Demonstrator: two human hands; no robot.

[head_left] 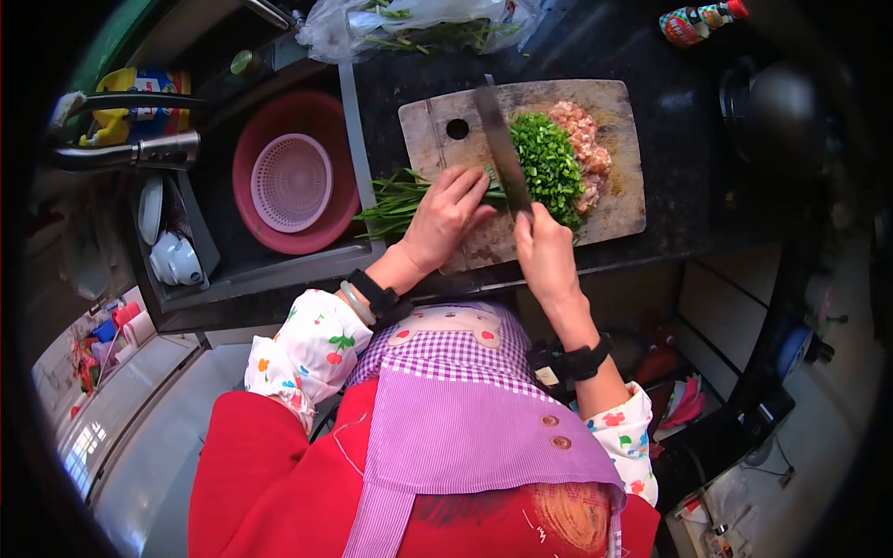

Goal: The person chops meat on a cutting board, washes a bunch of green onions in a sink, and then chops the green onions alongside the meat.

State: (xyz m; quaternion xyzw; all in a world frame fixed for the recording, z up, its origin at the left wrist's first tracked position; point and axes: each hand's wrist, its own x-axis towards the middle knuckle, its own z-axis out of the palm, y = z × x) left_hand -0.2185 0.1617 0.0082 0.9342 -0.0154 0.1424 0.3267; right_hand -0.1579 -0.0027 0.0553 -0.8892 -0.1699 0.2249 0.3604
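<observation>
The right hand is clamped on the handle of the knife. Its blade lies on the cutting board just beside the left hand, whose curled fingers press down the long chives at the board's left edge. If the stalks roll, I judge the blade could catch those fingertips, and the chopped greens could scatter into the minced meat. Labels on the sauce bottle and yellow container are unreadable.

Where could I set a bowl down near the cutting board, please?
Bare black counter lies between the cutting board and the dark pot. The board is crowded: left hand on chives, right hand holding the cleaver, minced meat.
</observation>
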